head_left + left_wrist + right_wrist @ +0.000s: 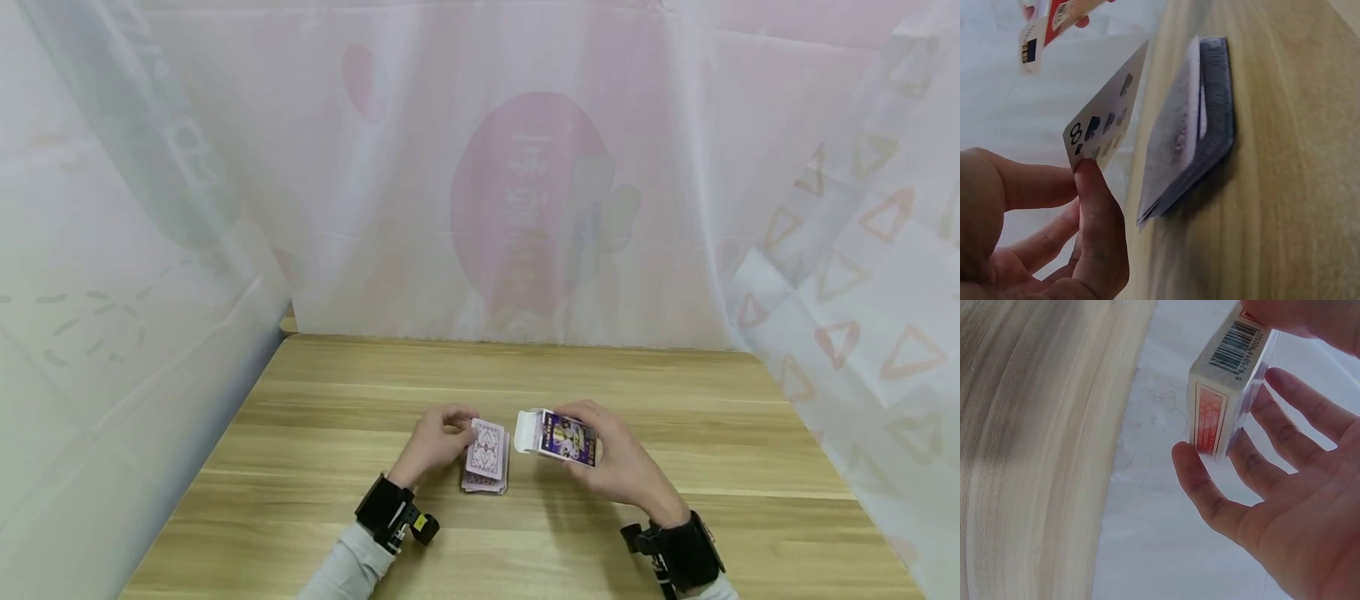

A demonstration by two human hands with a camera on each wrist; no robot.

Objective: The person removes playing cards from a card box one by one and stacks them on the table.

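Wrist-mounted cameras are seen at the near edge, strapped to both forearms. One card [486, 447], back up in the head view, is pinched by the left hand [435, 443] between thumb and fingers, held tilted just above the deck [484, 482]; eight of spades is shown on its face in the left wrist view. Deck is lying loosely squared on the wooden bench [330, 417], near centre. Card box [558, 436], flap open toward the left, is gripped by the right hand [615, 462] just right of the card, clear of the bench.
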